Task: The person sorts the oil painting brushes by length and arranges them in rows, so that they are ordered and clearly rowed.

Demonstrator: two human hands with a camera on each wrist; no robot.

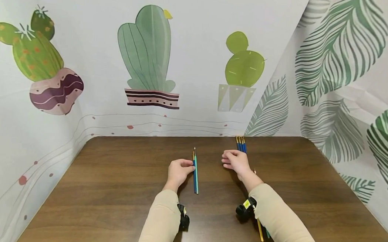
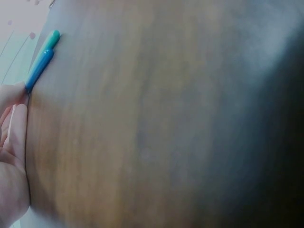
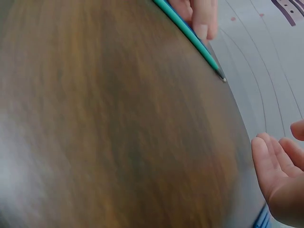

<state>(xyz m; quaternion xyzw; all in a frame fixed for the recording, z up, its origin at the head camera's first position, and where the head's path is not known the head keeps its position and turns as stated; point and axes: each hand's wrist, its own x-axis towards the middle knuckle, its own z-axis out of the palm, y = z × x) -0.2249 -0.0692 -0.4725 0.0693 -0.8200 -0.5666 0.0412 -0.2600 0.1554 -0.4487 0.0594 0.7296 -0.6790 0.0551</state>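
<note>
My left hand (image 1: 178,172) is at the middle of the table, thumb and fingers pinching a thin blue paintbrush (image 1: 195,181). Right alongside lies a teal paintbrush (image 1: 197,177) with a pale tip, its far end pointing to the back. The left wrist view shows the rounded handle ends of the blue brush (image 2: 42,66) and the teal brush (image 2: 56,37) beyond the fingertips. To the right, my right hand (image 1: 237,163) hovers with loosely bent fingers and nothing in them. In the right wrist view, the teal brush (image 3: 194,40) partly covers the blue one.
Several blue paintbrushes (image 1: 241,144) lie side by side at the table's back edge, just beyond the right hand. Under the right forearm, a yellow handle (image 1: 260,231) and a teal handle (image 1: 268,234) stick out. A cactus-print cloth (image 1: 197,62) hangs behind the brown table (image 1: 117,183).
</note>
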